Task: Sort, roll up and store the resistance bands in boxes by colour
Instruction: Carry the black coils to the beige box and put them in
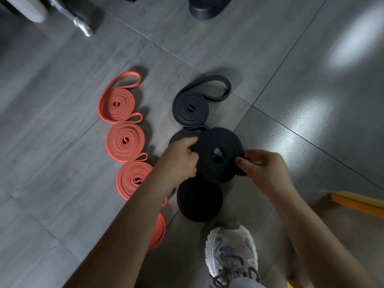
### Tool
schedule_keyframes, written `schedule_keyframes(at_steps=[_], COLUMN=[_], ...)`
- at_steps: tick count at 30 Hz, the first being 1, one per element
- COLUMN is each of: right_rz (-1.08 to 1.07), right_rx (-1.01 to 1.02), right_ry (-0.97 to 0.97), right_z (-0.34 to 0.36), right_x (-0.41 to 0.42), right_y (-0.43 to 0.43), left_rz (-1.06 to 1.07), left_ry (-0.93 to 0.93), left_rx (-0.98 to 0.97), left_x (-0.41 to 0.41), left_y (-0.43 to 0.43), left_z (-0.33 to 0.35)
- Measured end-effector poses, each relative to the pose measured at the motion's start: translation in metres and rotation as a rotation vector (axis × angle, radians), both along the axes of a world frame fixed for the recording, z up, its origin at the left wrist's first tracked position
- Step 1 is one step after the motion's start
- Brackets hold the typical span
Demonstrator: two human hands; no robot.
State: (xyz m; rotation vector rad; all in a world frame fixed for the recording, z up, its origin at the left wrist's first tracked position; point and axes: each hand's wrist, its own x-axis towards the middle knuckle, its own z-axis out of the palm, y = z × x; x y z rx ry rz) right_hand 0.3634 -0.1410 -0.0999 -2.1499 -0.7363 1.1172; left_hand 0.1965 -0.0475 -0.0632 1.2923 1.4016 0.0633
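A rolled black band [218,146] is held above the floor between both hands. My left hand [178,161] grips its left edge and my right hand [264,167] pinches its right edge. Three more black rolls lie on the floor: one at the back with a loose loop [190,109], one partly hidden behind my left hand [180,135], one below the held roll [199,199]. To the left runs a column of orange rolled bands [117,106], [125,141], [135,178], and a further orange one [160,229] is mostly hidden under my left forearm.
The floor is grey tile. My grey sneaker [230,252] stands at the front. An orange-yellow box edge [359,204] shows at the right. Dark equipment bases [207,9] and a metal foot [83,28] stand at the back.
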Motion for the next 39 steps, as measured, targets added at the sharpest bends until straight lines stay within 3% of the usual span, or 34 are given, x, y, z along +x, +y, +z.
schedule_keyframes(at_steps=[3, 14, 16, 20, 26, 29, 36, 39], right_rz=[0.081, 0.513, 0.53, 0.382, 0.348, 0.417, 0.429, 0.439], right_rx=[-0.099, -0.219, -0.22, -0.232, -0.219, -0.224, -0.248, -0.206], right_ry=[0.044, -0.155, -0.173, -0.014, 0.106, 0.004, -0.021, -0.205], right_z=[-0.006, -0.013, -0.012, -0.016, -0.025, -0.03, -0.027, -0.014], right_x=[-0.027, -0.048, -0.044, -0.037, -0.028, -0.028, -0.004, 0.011], right_y=[-0.02, -0.038, -0.037, -0.035, -0.028, -0.026, -0.015, 0.007], left_rz=[0.107, 0.262, 0.279, 0.259, 0.274, 0.199, 0.148, 0.238], left_ry=[0.041, 0.089, 0.091, 0.088, 0.032, 0.08, 0.105, 0.111], left_rx=[-0.144, -0.436, -0.443, -0.506, -0.407, -0.375, -0.351, -0.256], left_x=[-0.032, -0.068, -0.069, -0.074, -0.073, -0.069, -0.081, -0.08], left_y=[-0.029, -0.078, -0.075, -0.063, -0.058, -0.06, -0.044, -0.02], left_z=[0.007, -0.031, -0.034, -0.035, -0.035, -0.039, -0.043, -0.052])
